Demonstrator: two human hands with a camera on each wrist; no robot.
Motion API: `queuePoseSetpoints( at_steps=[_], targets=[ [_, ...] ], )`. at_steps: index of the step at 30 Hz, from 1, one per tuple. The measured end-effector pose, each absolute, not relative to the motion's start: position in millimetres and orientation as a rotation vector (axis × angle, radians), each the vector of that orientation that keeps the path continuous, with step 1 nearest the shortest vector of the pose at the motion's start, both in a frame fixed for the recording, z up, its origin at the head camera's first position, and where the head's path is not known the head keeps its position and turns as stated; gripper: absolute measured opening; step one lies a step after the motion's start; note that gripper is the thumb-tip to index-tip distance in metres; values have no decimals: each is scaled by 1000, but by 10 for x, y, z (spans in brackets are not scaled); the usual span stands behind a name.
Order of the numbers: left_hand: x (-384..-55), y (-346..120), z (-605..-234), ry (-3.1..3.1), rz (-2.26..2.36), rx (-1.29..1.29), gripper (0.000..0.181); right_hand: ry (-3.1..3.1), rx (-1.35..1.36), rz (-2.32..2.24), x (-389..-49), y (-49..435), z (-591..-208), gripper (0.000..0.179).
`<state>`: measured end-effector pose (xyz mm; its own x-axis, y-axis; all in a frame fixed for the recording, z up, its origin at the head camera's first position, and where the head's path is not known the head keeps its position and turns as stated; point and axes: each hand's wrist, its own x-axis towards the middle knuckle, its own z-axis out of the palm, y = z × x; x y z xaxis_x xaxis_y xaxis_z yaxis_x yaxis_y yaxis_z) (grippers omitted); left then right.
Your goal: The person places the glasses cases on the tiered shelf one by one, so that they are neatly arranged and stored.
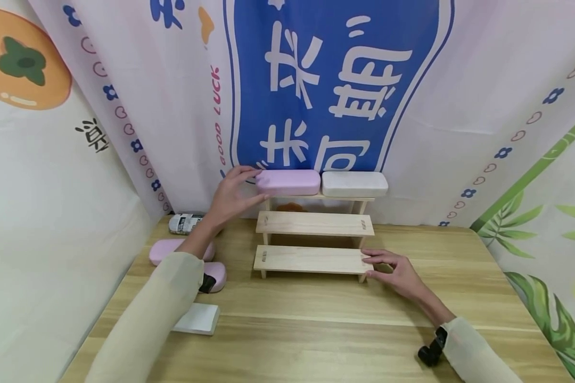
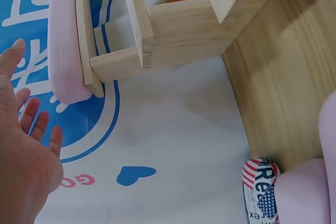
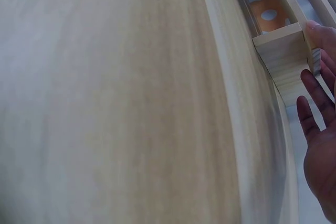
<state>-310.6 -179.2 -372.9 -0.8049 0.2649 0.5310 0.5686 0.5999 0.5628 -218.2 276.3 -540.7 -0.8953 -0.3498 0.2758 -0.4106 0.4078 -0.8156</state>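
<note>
A three-tier wooden step shelf point(image 1: 313, 259) stands against the hanging cloth. On its top tier, a pink glasses case point(image 1: 289, 182) lies beside a white glasses case point(image 1: 354, 184). My left hand point(image 1: 232, 194) is at the left end of the pink case, its fingers loosely spread. In the left wrist view that hand point(image 2: 26, 145) shows beside the case with nothing in its grasp. My right hand point(image 1: 397, 274) pinches the right end of the lowest board, thumb at the front edge. The right wrist view shows the thumb point(image 3: 317, 32) against that board.
At the table's left lie a patterned case point(image 2: 260, 190), two pink cases point(image 1: 165, 250) point(image 1: 218, 274) partly behind my left arm, and a flat white box point(image 1: 198, 319). A printed cloth point(image 1: 426, 133) hangs behind the wooden table point(image 1: 292, 330).
</note>
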Motion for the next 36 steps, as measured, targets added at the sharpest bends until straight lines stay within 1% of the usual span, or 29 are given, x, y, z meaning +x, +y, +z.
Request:
queuePoseSetpoints(
  at_steps=[11,21,36],
  targets=[
    [-2889,-1870,-3713,-2451,-1068,-676,70,-2594,692,1512,-2182,2758,-5392,32],
    [-2632,-1939,-3756,-2440,-1019,-765,71,-2606,679,1500,-2173,2759,-5400,32],
    [-2251,-2214,-3801,-2508,-1036,-795,71,-2599,685,1514,-2169,2754,-5397,32]
  ],
)
